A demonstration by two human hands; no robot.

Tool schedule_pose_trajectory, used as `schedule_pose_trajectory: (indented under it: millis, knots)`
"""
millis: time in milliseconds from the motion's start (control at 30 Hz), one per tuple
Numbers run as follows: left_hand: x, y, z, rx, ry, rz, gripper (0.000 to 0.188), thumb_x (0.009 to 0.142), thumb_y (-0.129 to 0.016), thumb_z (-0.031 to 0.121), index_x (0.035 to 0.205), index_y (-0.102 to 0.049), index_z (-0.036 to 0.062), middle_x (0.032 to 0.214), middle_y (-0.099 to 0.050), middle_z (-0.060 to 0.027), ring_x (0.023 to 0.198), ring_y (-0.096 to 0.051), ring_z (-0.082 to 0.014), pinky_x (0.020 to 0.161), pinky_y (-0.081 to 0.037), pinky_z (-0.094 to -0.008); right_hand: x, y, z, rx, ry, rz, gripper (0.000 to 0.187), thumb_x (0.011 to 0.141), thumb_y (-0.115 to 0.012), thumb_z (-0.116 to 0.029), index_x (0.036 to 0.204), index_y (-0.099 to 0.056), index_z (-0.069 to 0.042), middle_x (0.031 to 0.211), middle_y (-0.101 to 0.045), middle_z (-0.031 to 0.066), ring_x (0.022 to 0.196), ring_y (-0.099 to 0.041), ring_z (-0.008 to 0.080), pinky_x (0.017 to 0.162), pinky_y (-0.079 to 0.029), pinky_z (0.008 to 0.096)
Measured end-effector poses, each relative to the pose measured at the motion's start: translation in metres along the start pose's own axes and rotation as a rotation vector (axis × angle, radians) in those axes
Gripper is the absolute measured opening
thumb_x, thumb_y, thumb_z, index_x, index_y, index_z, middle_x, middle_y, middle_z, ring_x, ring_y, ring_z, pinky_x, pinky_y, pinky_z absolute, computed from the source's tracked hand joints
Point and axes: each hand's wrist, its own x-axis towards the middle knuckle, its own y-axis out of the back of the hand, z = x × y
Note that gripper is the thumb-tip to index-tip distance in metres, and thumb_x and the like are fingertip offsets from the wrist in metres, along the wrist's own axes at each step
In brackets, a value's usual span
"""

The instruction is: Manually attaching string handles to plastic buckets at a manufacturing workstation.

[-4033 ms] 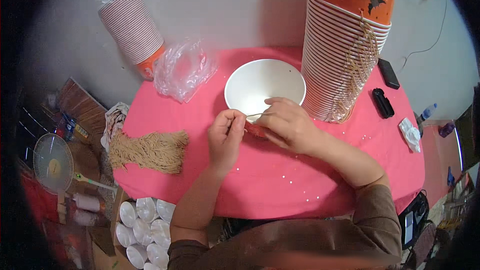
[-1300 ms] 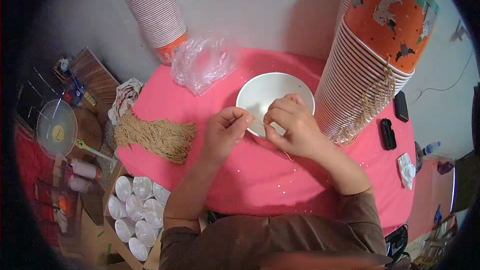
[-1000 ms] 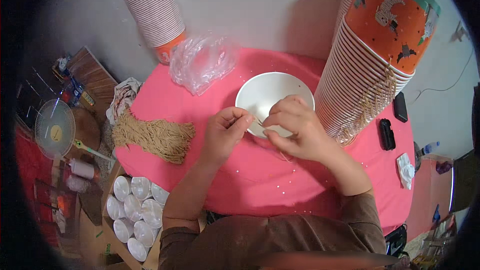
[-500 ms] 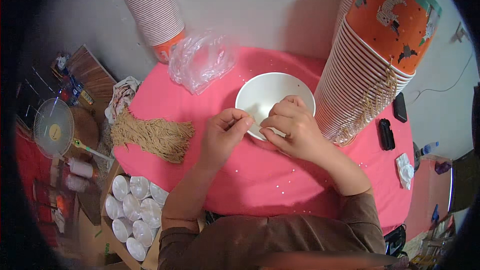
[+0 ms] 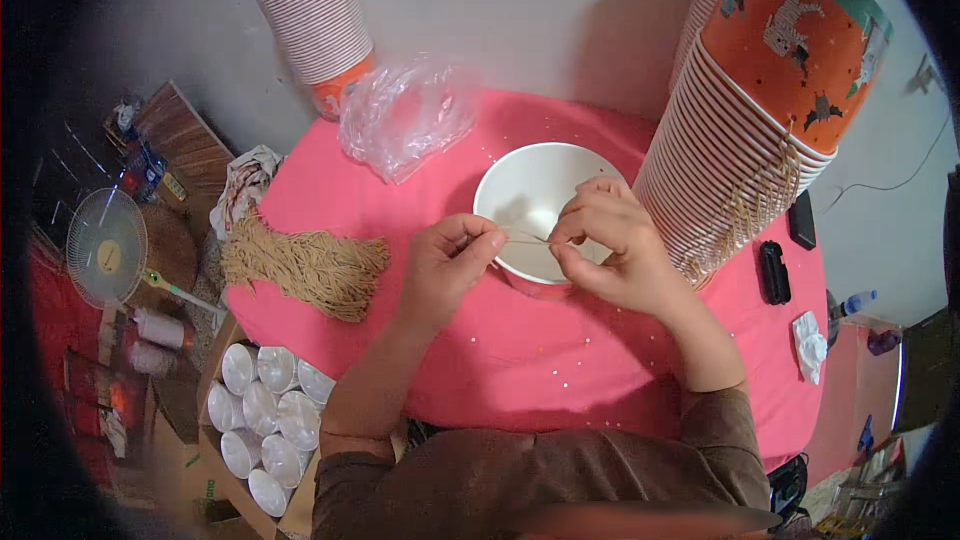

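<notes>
A thin tan cord (image 5: 525, 238) stretches between my two hands over the near rim of a white-lined paper bucket (image 5: 515, 190). My left hand (image 5: 452, 258) pinches one end between thumb and forefinger. The other end sits in the fingertips of my right hand (image 5: 618, 245), which hovers over the bucket's right side. On the left of the table lies a bundle of similar tan cords (image 5: 305, 268). To the right rises a tall stack of orange printed buckets (image 5: 720, 140), with looped cords hanging along its side.
A crumpled clear plastic bag (image 5: 405, 125) and another bucket stack (image 5: 310, 15) stand at the back left. Below left, a cardboard box holds several clear-topped cups (image 5: 262, 408). A black case (image 5: 773, 272) and white tissue (image 5: 810, 347) lie at the right. Small white bits dot the pink cloth (image 5: 480, 370).
My right hand has moved slightly right, away from the left, and the cord now shows drawn out between them. The left hand has barely moved.
</notes>
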Motion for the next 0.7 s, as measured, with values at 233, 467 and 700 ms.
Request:
schedule_pose_trajectory:
  millis: [233,467,700]
  knots:
    - [-0.005,-0.005,0.016,0.093,-0.021,-0.078,0.009,0.093,-0.062,0.007,0.096,-0.065,-0.0008,0.081,-0.062,0.0027,0.074,-0.054,-0.0021,0.065,-0.042,-0.0184,0.0,0.008,0.002,0.109,-0.079,-0.02,0.008,0.079,-0.07,-0.005,0.079,-0.062,-0.004,0.076,-0.062,0.0061,0.071,-0.06,0.0236,0.081,-0.044,0.0365]
    - [-0.01,0.002,0.017,0.169,-0.039,-0.06,0.003,0.091,-0.063,0.005,0.093,-0.064,0.0021,0.076,-0.058,0.0065,0.068,-0.049,0.0003,0.058,-0.038,-0.0172,0.0,0.014,0.003,-0.025,-0.06,-0.075,0.011,0.078,-0.073,-0.005,0.082,-0.064,-0.003,0.082,-0.065,0.0065,0.084,-0.06,0.0254,0.085,-0.045,0.0379]
    - [-0.013,-0.008,0.008,0.254,-0.154,0.03,0.004,0.09,-0.065,0.004,0.089,-0.061,0.0035,0.071,-0.054,0.0084,0.062,-0.044,0.0014,0.054,-0.034,-0.0169,0.001,0.002,-0.006,-0.025,0.068,-0.15,0.009,0.082,-0.069,-0.012,0.087,-0.063,-0.007,0.08,-0.06,0.006,0.079,-0.062,0.0236,0.088,-0.044,0.0408]
